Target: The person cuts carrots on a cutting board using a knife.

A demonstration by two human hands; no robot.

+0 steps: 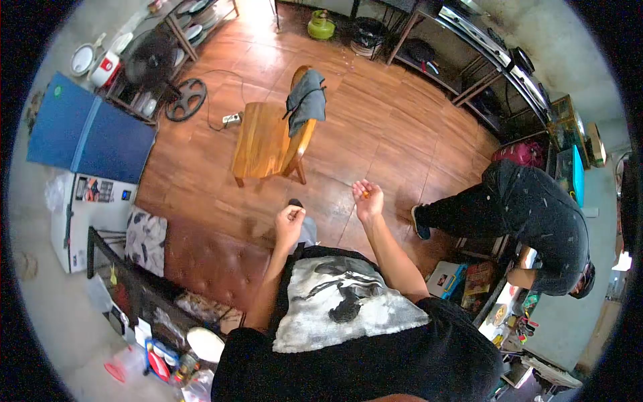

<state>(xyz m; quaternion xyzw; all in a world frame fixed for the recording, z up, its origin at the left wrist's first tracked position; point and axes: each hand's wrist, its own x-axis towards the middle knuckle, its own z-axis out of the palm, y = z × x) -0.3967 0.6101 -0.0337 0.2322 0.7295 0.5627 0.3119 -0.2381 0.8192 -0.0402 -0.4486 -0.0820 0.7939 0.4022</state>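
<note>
My right hand (368, 203) is turned palm up, with its fingers a little curled. Some small orange thing (366, 194) rests in that palm, too small to name. To its left, at about the same height, my left hand (289, 226) has its fingers drawn together in a pinch. Whatever it may hold is too small to make out. The two hands are apart, in front of my body above the tiled floor (335, 228). A wooden chair (261, 141) with a grey cloth (307, 102) over its backrest stands beyond them.
A person in black (536, 214) bends over a low shelf at the right. At the left are a blue-lidded chest freezer (94, 130), a brown tufted seat (207, 264) and a fan (149, 60). A power strip (232, 120) and its cord lie on the floor. Further back stands a green gas cylinder (321, 27).
</note>
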